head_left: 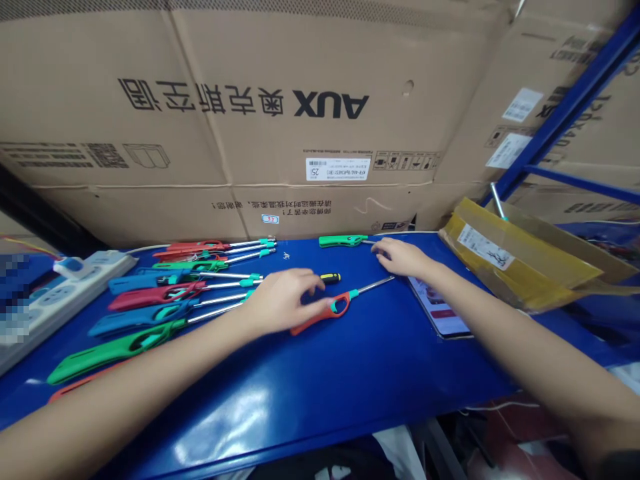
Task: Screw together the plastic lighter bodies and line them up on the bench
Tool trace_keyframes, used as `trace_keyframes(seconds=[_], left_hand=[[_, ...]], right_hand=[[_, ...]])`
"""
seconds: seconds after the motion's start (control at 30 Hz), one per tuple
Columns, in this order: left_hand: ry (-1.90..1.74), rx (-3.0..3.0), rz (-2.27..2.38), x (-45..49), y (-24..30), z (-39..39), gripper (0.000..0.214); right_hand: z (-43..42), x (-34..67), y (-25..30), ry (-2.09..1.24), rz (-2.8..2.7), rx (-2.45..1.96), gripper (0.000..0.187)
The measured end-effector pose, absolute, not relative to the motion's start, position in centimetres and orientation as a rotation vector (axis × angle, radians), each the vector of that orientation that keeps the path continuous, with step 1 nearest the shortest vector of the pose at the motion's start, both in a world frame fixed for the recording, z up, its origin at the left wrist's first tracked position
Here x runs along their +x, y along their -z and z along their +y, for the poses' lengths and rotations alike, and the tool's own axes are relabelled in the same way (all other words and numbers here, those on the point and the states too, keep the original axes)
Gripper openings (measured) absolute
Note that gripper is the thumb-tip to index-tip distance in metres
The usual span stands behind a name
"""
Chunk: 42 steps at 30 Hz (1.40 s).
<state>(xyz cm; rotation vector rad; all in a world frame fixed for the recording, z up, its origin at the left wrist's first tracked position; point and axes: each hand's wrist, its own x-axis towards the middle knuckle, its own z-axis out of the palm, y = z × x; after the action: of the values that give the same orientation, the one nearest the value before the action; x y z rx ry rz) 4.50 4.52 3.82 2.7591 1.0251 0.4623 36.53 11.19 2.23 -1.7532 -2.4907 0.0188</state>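
Note:
An orange long-nosed lighter point(336, 308) lies on the blue table point(350, 373). My left hand point(283, 300) is curled over the lighter's handle, thumb against the trigger loop. A black and yellow tool tip point(331, 277) pokes out past that hand's fingers. My right hand point(404, 258) lies flat and open. Its fingertips are by the metal nose of a green lighter point(343, 241), and the orange lighter's metal tube ends just below its palm.
Several red, green and blue lighters point(165, 300) lie in rows at the left, beside a white power strip point(65, 287). A phone or tablet point(443, 313) and a yellow-taped carton point(520, 260) sit at the right. Large cardboard boxes point(280, 113) wall the back.

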Motion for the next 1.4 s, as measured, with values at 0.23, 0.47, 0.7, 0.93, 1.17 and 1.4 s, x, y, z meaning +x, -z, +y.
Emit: trace_keyframes(seconds=[0.23,0.47,0.7,0.93,1.17,1.4], left_hand=[[-0.266,2.551,1.226,1.2,-1.7,-0.4,0.035],[-0.314,2.491,1.313,-0.2,-1.7,0.0,0.026],[-0.266,2.506,1.248,0.2,-1.5,-0.9,0.023],[-0.250,2.470,1.168,0.4,-1.3,-1.0,0.022],[-0.099,2.407,1.069,1.3,-1.9,-1.8,0.030],[0.108,2.349,1.076,-0.5,-3.8,-1.6,0.042]], right_hand=[[12.5,35.9,-3.0,0.084,-2.408,-1.820,0.026],[6.0,29.2,-4.9,-0.327,-2.808,-1.343,0.021],[1.9,26.1,-3.8,-0.625,-2.839,-1.265,0.018],[2.6,27.2,-3.3,-0.570,-2.826,-1.255,0.009],[0.2,24.6,-2.4,-0.512,-2.941,-0.989,0.023],[1.4,25.9,-3.6,-0.445,-2.946,-0.959,0.031]])
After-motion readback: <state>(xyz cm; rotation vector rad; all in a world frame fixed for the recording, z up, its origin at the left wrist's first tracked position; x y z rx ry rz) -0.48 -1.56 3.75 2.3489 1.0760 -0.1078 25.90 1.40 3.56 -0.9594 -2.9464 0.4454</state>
